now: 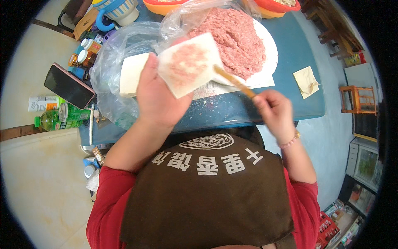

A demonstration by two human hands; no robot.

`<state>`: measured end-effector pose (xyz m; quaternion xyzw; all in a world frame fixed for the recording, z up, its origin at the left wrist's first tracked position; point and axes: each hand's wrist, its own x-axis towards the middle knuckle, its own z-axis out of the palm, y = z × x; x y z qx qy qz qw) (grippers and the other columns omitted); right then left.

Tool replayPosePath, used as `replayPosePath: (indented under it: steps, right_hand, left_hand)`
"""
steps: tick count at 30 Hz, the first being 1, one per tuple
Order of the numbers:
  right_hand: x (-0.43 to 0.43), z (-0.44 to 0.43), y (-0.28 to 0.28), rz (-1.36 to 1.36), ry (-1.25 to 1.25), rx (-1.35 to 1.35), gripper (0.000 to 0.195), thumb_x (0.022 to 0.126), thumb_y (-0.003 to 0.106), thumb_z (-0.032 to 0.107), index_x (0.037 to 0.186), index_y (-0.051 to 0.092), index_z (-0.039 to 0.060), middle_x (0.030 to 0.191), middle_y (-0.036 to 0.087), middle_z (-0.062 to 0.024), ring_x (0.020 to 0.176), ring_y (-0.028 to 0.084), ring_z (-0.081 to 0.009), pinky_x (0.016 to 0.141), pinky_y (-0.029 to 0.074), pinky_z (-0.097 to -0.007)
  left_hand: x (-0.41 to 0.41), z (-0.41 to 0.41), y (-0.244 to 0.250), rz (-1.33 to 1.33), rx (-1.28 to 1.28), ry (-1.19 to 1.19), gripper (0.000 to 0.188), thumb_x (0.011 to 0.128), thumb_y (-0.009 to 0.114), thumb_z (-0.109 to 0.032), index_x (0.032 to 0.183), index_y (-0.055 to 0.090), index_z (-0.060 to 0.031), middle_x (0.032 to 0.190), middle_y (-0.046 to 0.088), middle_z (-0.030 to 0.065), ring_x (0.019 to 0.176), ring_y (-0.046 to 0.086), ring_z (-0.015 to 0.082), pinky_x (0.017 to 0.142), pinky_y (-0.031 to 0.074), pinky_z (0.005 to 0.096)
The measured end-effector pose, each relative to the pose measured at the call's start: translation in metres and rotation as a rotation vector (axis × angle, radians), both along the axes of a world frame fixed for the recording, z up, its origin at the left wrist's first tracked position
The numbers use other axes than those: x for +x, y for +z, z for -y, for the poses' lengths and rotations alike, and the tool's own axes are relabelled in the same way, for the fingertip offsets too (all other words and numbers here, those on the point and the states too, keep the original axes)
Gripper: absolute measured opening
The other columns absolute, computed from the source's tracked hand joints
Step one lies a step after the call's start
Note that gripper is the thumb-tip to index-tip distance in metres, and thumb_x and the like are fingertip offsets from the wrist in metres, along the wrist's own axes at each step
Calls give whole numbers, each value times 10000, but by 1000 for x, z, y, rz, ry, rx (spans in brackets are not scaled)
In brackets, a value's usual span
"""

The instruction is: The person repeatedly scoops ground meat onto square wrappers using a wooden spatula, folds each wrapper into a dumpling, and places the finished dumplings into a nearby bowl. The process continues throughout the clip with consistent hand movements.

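Observation:
On the palm and fingers of my left hand lies a square dough wrapper, smeared pink with meat at its middle. My right hand grips a narrow wooden stick, whose far end meets the wrapper's right corner. Just beyond, a mound of minced meat covers much of a white plate. Left of my left thumb stands a stack of wrappers, partly inside a clear plastic bag.
At the table's left edge are a smartphone, several bottles and a green can. A blue-handled mug and orange-red bowls stand at the back. One loose wrapper lies on the blue table at right.

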<state>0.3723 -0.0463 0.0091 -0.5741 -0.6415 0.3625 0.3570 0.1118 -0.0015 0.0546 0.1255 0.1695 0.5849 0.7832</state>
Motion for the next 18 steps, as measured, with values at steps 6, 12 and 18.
replayPosePath:
  steps: [6, 12, 18]
  right_hand:
    - [52, 4, 23, 731, -22, 512, 88, 819, 708, 96, 778, 643, 53, 684, 608, -107, 597, 592, -299, 535, 474, -377]
    - [51, 4, 20, 750, 77, 542, 90, 792, 726, 79, 793, 639, 56, 685, 599, -98, 601, 592, -286, 538, 474, -373]
    - [4, -6, 24, 390, 21, 699, 127, 742, 756, 28, 827, 663, 44, 741, 632, -98, 656, 620, -268, 575, 496, -364]
  left_hand:
    - [-29, -3, -14, 130, 89, -84, 592, 1035, 239, -404, 1430, 377, 15, 1439, 458, 158, 1342, 426, 317, 1135, 295, 471]
    - [-27, 2, -23, 190, 77, -125, 578, 1035, 267, -382, 1467, 324, -2, 1479, 414, 160, 1376, 386, 316, 1152, 267, 479]
    - [-14, 1, -20, 286, 101, -226, 568, 1035, 268, -377, 1487, 310, -35, 1501, 390, 156, 1391, 364, 323, 1165, 239, 493]
